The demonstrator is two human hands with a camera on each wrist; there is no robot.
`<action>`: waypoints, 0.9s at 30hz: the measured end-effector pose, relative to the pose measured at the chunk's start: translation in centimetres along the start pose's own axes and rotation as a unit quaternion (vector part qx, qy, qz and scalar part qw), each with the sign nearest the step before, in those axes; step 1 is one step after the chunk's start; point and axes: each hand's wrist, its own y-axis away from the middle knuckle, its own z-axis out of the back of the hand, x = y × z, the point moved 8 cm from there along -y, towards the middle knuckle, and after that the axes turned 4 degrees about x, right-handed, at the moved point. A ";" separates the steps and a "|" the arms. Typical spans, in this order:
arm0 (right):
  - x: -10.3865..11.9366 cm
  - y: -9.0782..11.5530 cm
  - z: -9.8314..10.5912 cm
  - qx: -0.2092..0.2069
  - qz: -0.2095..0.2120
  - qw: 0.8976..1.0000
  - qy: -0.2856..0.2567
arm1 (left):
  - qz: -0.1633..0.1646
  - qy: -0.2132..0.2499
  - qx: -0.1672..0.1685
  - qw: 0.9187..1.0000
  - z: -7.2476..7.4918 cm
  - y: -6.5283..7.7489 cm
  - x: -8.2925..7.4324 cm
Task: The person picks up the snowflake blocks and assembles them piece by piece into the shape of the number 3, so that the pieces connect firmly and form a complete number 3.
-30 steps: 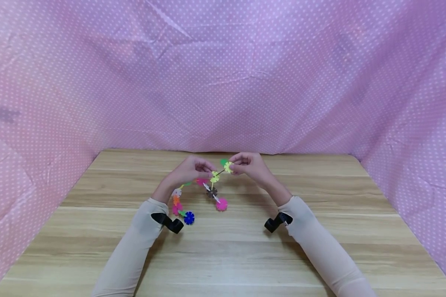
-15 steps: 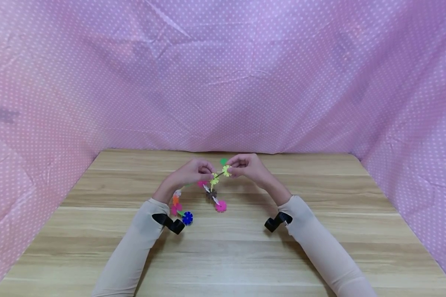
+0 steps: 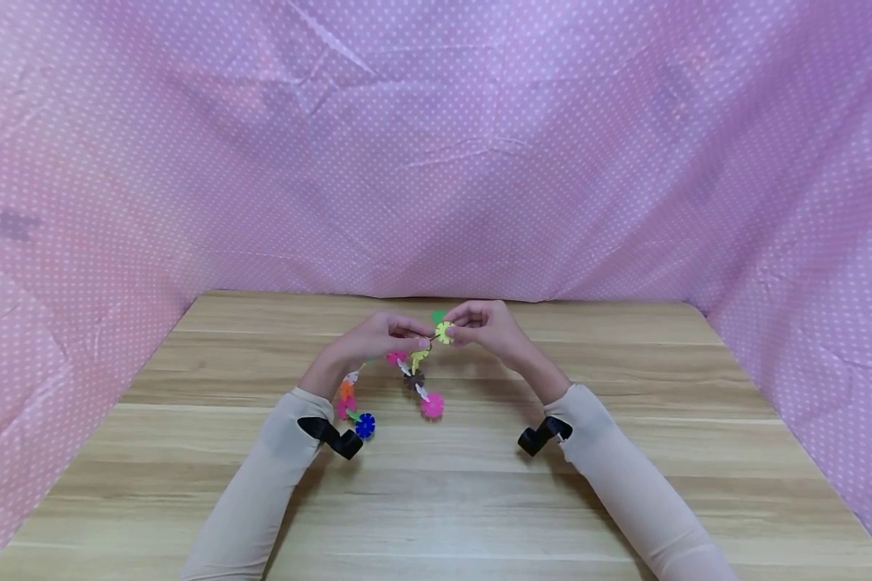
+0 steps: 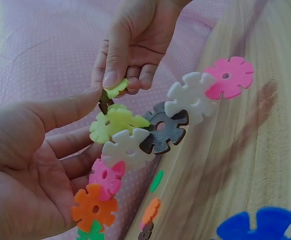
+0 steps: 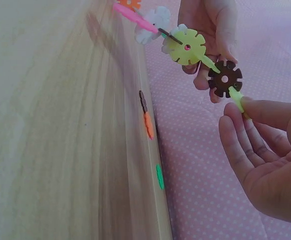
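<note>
Above the table, both hands work on a chain of notched plastic snowflake discs. My left hand [image 3: 378,335] holds a brown disc [image 5: 224,79] at its edge, thumb and fingertips right at it in the left wrist view. In my right hand [image 3: 483,327], thumb and fingers pinch a yellow disc [image 3: 445,332] slotted into that brown one. A second yellow disc [image 4: 105,125] joins on from the brown disc's other side. From there hang white, dark grey [image 4: 161,127] and pink [image 3: 432,406] discs, and a branch with an orange disc [image 4: 94,207] ending in a blue disc [image 3: 365,425].
Near the table's far edge lie loose discs: a green one [image 5: 159,176], an orange one [image 5: 148,125] and a brown one [image 5: 143,101]. The wooden table [image 3: 436,500] meets a pink dotted cloth [image 3: 436,161] at the back and sides.
The right hand has come slightly nearer to the left with its yellow disc. The left fingertips have shifted right from the second yellow disc onto the brown one.
</note>
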 end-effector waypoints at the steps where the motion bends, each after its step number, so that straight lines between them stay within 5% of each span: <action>1: 0.0 0.0 0.0 0.001 0.002 1.000 -0.002 | -0.002 -0.002 0.001 1.000 -0.1 0.0 0.0; 27: 0.1 0.1 -0.4 -0.003 0.028 1.000 0.008 | -0.067 0.000 -0.034 0.997 -0.3 -0.1 -1.1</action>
